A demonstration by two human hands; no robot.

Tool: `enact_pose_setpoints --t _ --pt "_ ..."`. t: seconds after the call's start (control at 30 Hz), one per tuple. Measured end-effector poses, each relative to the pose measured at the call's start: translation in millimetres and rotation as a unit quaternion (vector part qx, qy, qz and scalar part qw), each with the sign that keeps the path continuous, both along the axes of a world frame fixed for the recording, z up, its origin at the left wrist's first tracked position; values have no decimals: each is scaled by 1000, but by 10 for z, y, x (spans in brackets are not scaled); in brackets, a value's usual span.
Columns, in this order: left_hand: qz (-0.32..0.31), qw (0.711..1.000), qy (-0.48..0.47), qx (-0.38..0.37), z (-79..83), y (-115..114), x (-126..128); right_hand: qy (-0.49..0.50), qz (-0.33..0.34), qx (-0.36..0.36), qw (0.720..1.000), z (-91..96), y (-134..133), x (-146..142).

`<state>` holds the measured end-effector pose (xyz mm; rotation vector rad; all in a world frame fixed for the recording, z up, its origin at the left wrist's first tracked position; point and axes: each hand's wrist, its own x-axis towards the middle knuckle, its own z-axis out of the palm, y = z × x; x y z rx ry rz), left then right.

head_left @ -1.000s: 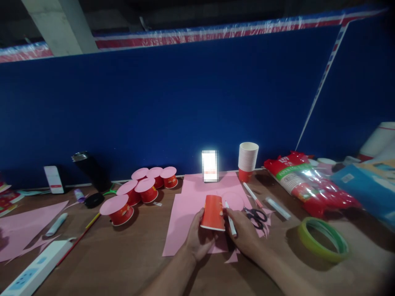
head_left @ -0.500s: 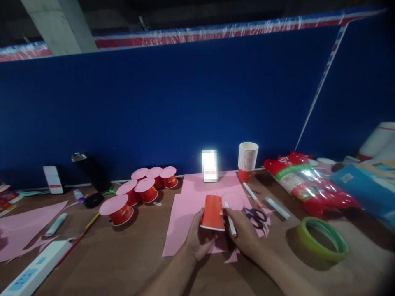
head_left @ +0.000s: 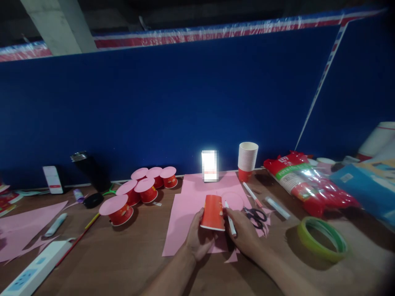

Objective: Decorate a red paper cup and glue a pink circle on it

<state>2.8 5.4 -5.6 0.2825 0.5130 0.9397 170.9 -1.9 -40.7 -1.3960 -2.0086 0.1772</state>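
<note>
Held by my left hand, a red paper cup is upside down, its white rim toward me. My right hand is closed around a white marker, close to the cup's right side. Pink paper lies beneath both hands, with a round outline on it behind the cup. Black-handled scissors rest just right of my right hand. Another white marker lies beyond them.
Several red cups topped with pink discs stand to the left. A cup stack and a red plastic pack sit at the back right. Green tape lies nearer on the right. A power strip occupies the front left.
</note>
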Motion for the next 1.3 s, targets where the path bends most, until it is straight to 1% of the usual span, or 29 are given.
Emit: enact_pose_setpoints --t 0.43,0.73,1.03,1.3 --pt "-6 1000 -17 24 -68 18 -13 -8 0 -18 1000 -24 9 15" --pt "1 1000 -12 2 36 -13 2 -1 -1 -18 1000 1 -2 1" --pt "0 1000 -15 11 -14 -5 0 -8 -4 -33 999 33 -7 -1" --pt "9 1000 -4 9 8 -1 5 21 8 -21 1000 20 -16 2"
